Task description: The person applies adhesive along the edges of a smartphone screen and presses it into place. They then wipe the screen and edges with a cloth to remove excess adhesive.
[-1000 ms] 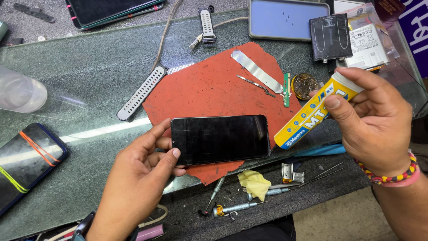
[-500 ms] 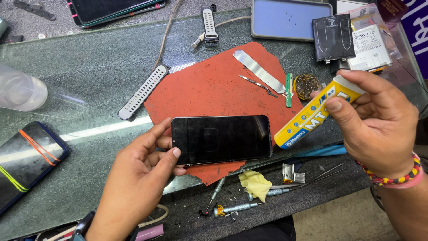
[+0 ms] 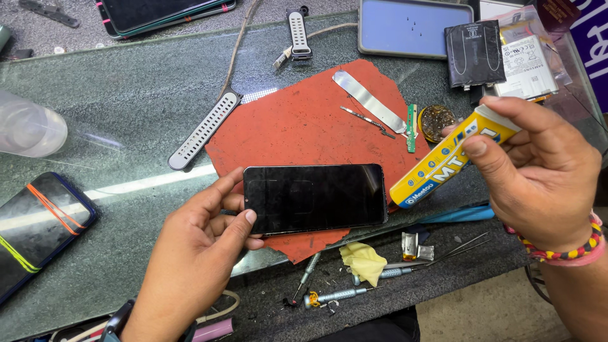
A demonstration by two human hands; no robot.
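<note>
While nothing has visibly shifted over the past second, the left hand still pinches a dark smartphone by its short edge at centre, above a red mat. At three o'clock the right hand stays closed around one yellow glue tube, its nozzle just beside the phone, suggesting a steady pause. Counted: two white watch straps, one metal pry blade, two screwdrivers, one banded phone at nine o'clock.
</note>
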